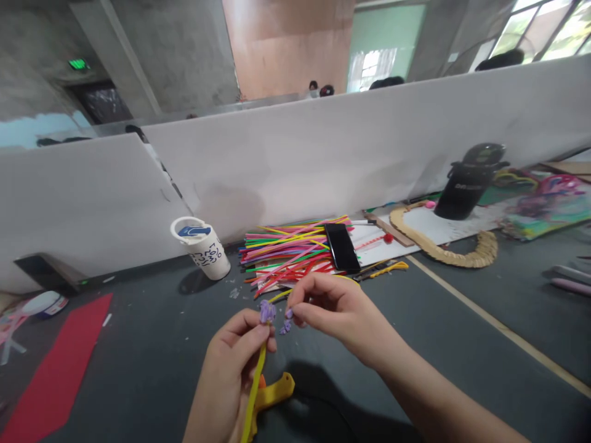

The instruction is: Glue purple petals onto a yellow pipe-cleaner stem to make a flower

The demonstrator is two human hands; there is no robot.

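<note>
From my remote seat, I see the left hand (244, 344) closed on a yellow stem (253, 394) just below its purple flower head (266, 312), presumably steadying it while leaving the blossom exposed above the dark tabletop (443, 314). The right hand (325, 304) pinches a small purple piece (289, 314) just beside it, fingertips apparently suiting its size. Nearby, a yellow glue gun (278, 394) seems within reach.

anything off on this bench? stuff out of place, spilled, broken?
Minor clutter only: the phone lies across the right end of the loose coloured stems, an odd resting place, and pale scraps litter the dark tabletop near the white cup. No liquid spill or breakage visible.
</note>
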